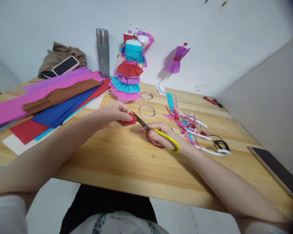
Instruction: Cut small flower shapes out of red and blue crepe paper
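Observation:
My left hand (116, 113) pinches a small piece of red crepe paper (131, 119) above the wooden table. In my right hand (158, 131) is a pair of scissors (167, 138) with a yellow and a red handle. Their blades point up and left, and the tips reach the edge of the red paper; whether they cut into it I cannot tell. Just beyond my hands lie two rolls of narrow tape (147, 111). Behind them stands a small dress form (130, 68) in tiered turquoise, red, purple and pink paper, with others partly hidden behind it.
Crepe paper sheets (65, 97) spread over the left side, near a grey bottle (103, 53) and a phone (65, 65) on brown cloth. Paper scraps (185, 122) pile at right. A purple-dressed form (177, 60) leans by the wall. Another phone (275, 169) lies far right.

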The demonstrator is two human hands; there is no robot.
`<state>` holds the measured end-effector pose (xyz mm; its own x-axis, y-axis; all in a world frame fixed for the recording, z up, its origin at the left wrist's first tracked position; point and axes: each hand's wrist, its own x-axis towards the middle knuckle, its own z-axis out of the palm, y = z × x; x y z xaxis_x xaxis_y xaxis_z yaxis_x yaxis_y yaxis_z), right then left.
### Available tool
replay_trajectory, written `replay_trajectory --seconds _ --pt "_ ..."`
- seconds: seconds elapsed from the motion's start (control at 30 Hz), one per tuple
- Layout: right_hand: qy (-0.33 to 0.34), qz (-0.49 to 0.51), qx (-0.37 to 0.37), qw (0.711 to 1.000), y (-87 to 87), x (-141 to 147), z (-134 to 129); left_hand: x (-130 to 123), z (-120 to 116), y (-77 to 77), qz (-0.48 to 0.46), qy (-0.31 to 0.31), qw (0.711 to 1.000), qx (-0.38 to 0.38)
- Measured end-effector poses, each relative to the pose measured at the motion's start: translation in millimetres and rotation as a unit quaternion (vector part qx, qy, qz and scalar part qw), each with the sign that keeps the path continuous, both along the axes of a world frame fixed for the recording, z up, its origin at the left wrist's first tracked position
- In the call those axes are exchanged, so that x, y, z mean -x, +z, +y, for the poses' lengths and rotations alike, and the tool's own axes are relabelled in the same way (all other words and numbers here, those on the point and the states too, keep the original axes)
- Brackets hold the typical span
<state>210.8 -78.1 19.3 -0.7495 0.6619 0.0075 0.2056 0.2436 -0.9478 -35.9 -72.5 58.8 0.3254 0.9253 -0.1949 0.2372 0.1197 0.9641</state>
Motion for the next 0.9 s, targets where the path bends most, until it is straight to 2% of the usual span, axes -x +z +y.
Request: replay_trajectory --seconds 0.57,0.9 --pt "0.005 0.0 -0.012 1.0 3.8 1.5 -0.8 2.2 1.7 -0.3 0.012 -0.017 1.0 -0.003" --pt "-0.035 0.001 0.002 0.999 -1.7 2.0 -0.4 7.5 3.3 -4.2 -0.039 -0.01 0.999 0.017"
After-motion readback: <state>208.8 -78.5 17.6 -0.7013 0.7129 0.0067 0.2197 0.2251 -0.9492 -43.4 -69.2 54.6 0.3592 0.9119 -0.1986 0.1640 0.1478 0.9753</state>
